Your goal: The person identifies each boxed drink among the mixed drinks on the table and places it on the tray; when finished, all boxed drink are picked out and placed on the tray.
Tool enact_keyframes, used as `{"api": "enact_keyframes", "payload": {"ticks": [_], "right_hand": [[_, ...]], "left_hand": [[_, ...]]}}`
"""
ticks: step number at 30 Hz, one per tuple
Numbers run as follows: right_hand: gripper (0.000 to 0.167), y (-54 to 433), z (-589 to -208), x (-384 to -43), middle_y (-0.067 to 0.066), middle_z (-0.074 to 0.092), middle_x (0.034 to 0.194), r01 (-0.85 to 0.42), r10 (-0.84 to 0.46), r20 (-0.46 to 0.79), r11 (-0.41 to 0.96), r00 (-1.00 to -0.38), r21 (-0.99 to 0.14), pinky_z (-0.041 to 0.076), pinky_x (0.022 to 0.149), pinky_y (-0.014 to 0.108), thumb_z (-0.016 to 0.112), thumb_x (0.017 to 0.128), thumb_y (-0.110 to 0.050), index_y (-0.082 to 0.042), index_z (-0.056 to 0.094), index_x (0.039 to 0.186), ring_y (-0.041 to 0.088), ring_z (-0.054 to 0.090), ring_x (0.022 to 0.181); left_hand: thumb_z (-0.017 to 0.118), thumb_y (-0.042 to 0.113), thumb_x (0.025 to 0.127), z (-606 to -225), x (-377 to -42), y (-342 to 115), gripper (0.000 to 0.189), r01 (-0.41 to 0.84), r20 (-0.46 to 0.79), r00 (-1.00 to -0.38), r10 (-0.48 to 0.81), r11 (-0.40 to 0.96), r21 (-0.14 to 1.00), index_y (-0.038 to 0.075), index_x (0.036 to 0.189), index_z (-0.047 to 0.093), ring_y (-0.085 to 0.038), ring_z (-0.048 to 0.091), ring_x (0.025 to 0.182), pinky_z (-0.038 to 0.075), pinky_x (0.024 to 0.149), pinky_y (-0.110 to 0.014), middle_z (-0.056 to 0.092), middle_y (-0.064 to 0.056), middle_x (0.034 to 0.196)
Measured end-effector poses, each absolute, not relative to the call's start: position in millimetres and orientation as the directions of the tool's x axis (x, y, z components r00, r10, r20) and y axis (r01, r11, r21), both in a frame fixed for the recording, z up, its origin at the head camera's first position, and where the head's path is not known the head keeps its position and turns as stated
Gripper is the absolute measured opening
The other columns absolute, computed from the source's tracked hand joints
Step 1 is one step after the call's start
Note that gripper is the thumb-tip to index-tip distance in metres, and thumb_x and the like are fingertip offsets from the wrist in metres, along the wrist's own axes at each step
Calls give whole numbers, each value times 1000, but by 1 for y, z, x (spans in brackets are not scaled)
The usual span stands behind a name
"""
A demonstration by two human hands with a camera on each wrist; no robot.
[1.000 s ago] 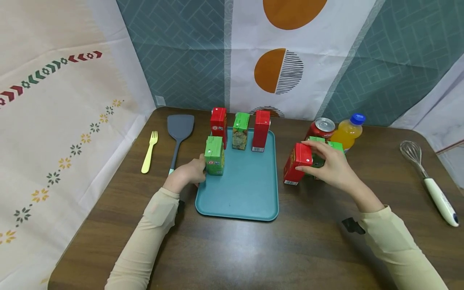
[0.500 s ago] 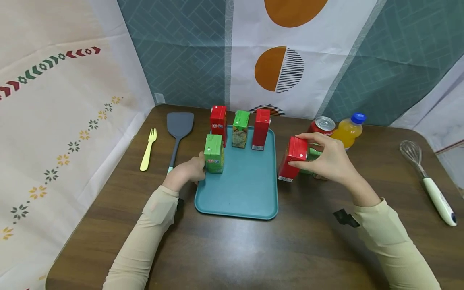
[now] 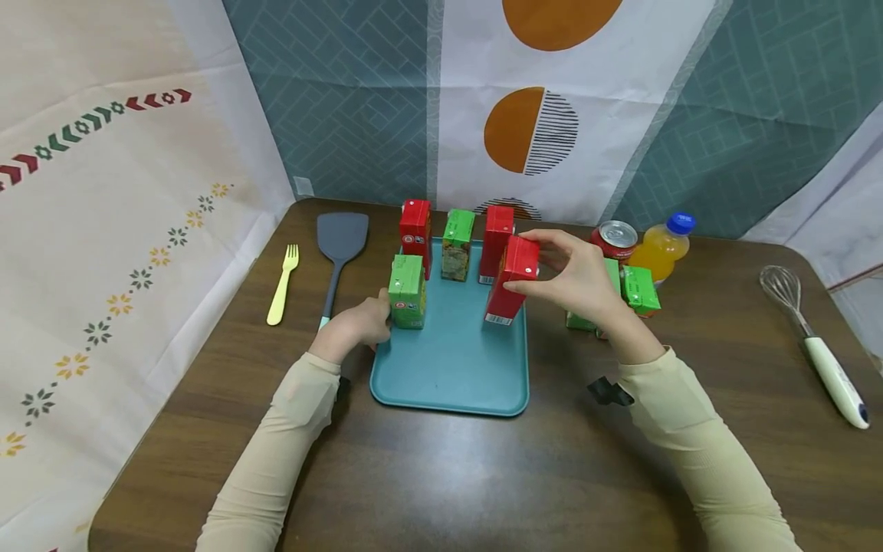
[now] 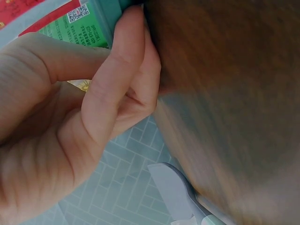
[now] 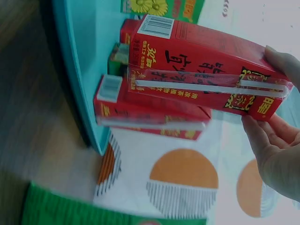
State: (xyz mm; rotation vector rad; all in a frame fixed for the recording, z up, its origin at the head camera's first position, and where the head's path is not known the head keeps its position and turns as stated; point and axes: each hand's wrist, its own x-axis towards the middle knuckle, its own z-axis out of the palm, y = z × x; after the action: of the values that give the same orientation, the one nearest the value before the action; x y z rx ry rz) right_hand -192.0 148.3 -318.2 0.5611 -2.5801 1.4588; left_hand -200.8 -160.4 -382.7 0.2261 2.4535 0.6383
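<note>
My right hand (image 3: pixel 576 280) holds a red drink carton (image 3: pixel 512 277) near its top, thumb on one side and fingers on the other. The carton (image 5: pixel 206 70) is slightly tilted over the right side of the teal tray (image 3: pixel 448 376). My left hand (image 3: pixel 362 326) pinches the tray's left rim beside a green carton (image 3: pixel 407 295); in the left wrist view the fingers (image 4: pixel 124 51) curl at that rim. Along the tray's back stand a red carton (image 3: pixel 415 230), a green carton (image 3: pixel 457 249) and another red carton (image 3: pixel 497 238), partly hidden by the held one.
Right of the tray are green cartons (image 3: pixel 640 290), partly covered by the right hand, a red can (image 3: pixel 616 238) and an orange drink bottle (image 3: pixel 661 249). A whisk (image 3: pixel 814 345) lies far right. A spatula (image 3: pixel 341 241) and yellow fork (image 3: pixel 283 285) lie left.
My right hand has carried the red carton leftward from beside the green cartons to over the tray, uncovering the green cartons more. My left hand has stayed at the tray's left rim.
</note>
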Motion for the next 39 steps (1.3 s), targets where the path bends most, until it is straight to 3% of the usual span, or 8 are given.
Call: {"api": "enact_keyframes", "payload": {"ticks": [10, 21, 28, 39], "right_hand": [[65, 116, -333, -209, 5, 57, 123, -385, -319, 257, 452, -912, -805, 48, 91, 41, 85, 67, -27, -10, 58, 124, 21, 53, 110], [63, 93, -343, -224, 6, 61, 112, -420, -398, 237, 474, -886, -774, 52, 83, 34, 84, 67, -23, -6, 58, 122, 19, 62, 97], [65, 86, -345, -228, 11, 57, 118, -404, -445, 196, 443, -874, -800, 50, 86, 45, 82, 70, -23, -5, 53, 126, 27, 59, 103], [66, 82, -347, -228, 12, 53, 122, -460, -486, 211, 478, -848, -748, 49, 88, 41, 80, 73, -20, -3, 47, 128, 25, 54, 108]], "left_hand": [[44, -1, 90, -383, -199, -160, 66, 23, -497, -816, 295, 876, 482, -10, 142, 5, -20, 56, 53, 44, 49, -27, 54, -14, 70], [43, -2, 89, -384, -200, -160, 67, 4, -497, -818, 290, 867, 499, -8, 143, 4, -21, 59, 54, 50, 53, -31, 55, -18, 76], [43, -4, 88, -383, -199, -158, 74, -5, -507, -813, 286, 868, 497, -9, 145, -4, -21, 59, 57, 51, 54, -31, 54, -17, 77], [44, -4, 87, -382, -199, -159, 74, -8, -514, -810, 280, 873, 488, -9, 144, -3, -20, 59, 55, 51, 54, -31, 52, -13, 71]]}}
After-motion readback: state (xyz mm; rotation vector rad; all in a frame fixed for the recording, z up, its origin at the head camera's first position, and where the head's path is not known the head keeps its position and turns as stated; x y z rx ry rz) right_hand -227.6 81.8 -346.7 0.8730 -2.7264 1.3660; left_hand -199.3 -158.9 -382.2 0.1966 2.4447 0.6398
